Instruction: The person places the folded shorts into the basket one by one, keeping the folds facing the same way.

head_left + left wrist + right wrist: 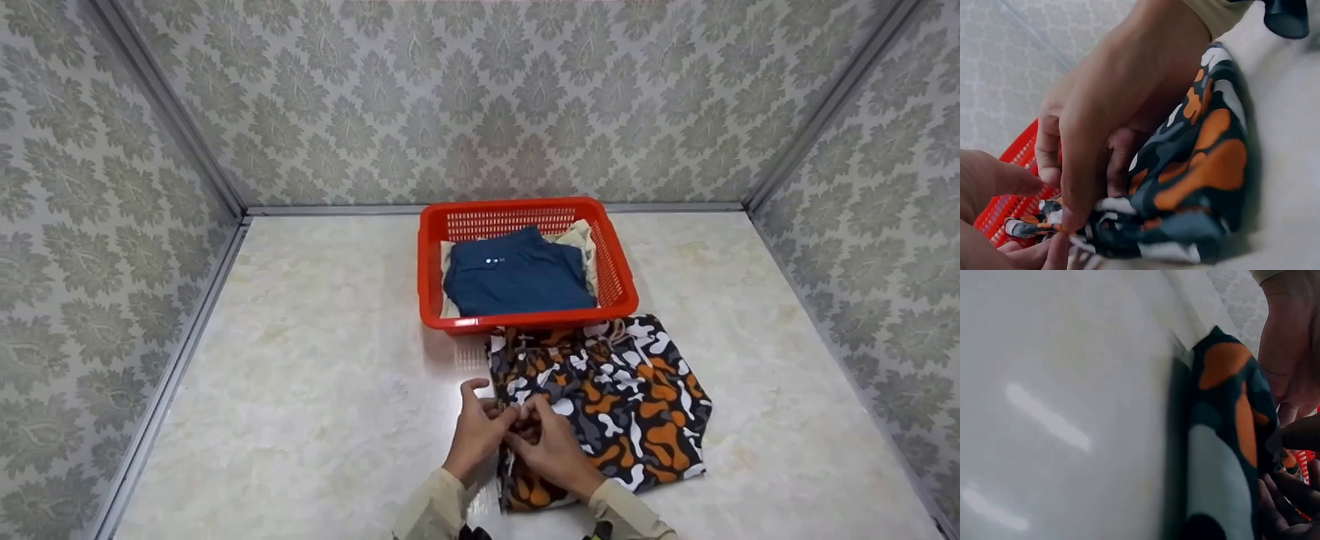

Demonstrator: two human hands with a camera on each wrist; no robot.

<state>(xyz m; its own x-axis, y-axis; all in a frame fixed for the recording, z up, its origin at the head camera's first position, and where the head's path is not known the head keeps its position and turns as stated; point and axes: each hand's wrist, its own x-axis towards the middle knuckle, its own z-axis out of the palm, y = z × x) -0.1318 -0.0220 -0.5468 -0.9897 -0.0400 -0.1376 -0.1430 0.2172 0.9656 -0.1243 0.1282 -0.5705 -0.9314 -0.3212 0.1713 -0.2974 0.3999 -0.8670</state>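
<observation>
Black, orange, grey and white patterned shorts (637, 420) lie flat on the pale surface, a light drawcord (619, 330) showing near their far edge. Over their left edge my left hand (480, 431) and right hand (551, 446) meet, fingertips almost touching. Each pinches a bit of the cloth between thumb and fingers. A gathered fold of the patterned fabric (1202, 163) rises beside the fingers in the left wrist view. From the right wrist view, the near edge of the shorts (1224, 439) stands up off the surface; some fingertips are hidden there.
Just beyond the shorts stands a red plastic basket (429, 262), its front rim close to their far edge. Inside lie a folded dark blue garment (517, 281) and beige cloth (577, 236). Patterned walls (480, 97) enclose the pale tabletop (315, 360) at the back and both sides.
</observation>
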